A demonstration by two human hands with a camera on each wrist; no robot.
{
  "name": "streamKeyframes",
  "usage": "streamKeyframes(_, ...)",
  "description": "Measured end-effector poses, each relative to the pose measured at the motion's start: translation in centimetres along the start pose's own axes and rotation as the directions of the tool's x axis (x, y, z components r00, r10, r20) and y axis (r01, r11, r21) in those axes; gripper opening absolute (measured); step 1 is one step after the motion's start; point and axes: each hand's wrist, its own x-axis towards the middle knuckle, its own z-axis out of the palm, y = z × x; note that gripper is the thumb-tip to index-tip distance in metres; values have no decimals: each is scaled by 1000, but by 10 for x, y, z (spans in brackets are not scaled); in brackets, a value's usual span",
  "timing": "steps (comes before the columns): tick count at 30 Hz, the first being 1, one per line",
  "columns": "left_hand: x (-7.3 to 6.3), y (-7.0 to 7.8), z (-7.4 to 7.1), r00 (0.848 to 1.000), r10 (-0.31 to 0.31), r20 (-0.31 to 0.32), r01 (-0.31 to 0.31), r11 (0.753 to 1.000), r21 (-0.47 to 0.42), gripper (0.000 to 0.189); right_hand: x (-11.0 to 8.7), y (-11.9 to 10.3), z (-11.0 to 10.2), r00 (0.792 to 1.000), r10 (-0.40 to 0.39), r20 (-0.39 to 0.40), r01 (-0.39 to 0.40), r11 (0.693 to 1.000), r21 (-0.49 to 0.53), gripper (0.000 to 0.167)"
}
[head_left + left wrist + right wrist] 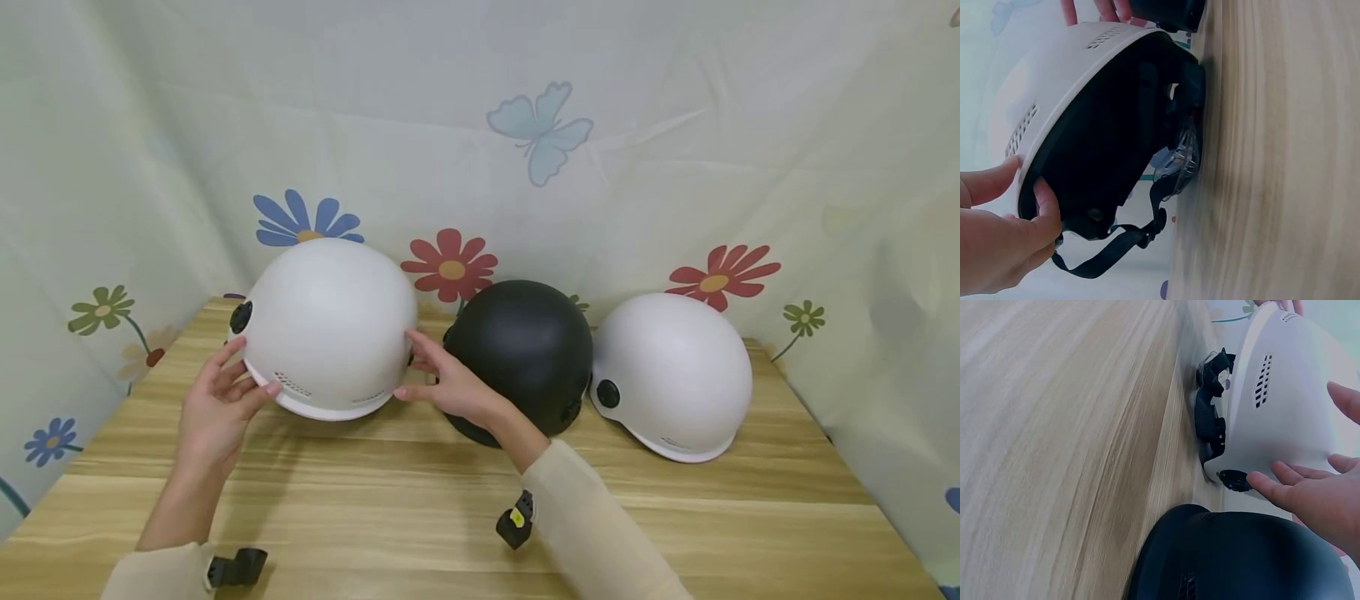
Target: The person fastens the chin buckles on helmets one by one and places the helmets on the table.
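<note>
A white helmet (330, 325) stands at the left of the table, its brim raised and its dark inside (1104, 119) facing the left wrist view. My left hand (219, 400) pinches its rim, thumb outside and fingers tucked under. At the helmet's other side my right hand (457, 379) has its fingers spread, with fingertips at the shell near a round black side disc (1235, 480). A black chin strap (1116, 250) hangs below the helmet, beside a clear plastic piece (1179, 162). Whether the rear edge bears on the table is hard to see.
A black helmet (521, 350) sits close to my right hand and forearm. Right of it, nearly touching, is a second white helmet (675, 371). The wood-grain table (390, 517) runs back to a flower-printed cloth (637, 192). Small black cameras (238, 568) are on both wrists.
</note>
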Motion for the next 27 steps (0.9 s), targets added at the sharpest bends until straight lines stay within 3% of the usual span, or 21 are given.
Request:
streamKeyframes(5, -2, -1, 6, 997, 59, 43, -55, 994, -95, 72, -3, 2, 0, 1000, -1, 9, 1, 1000, -5, 80)
streamKeyframes(11, -4, 1, 9, 995, 75, 70, -62, 983, -172, 70, -7, 1, 1, 1000, 7, 19, -7, 1000, 8, 80)
streamKeyframes(20, -11, 10, 12, 986, 144, 87, -111, 945, -308, 64, -14, -6, 2, 1000, -16, 19, 17, 1000, -16, 80)
streamKeyframes(27, -14, 16, 15, 974, 194, 114, -142, 924, -356, 61, -19, -10, 1, 999, -34, 14, 35, 999, -13, 80)
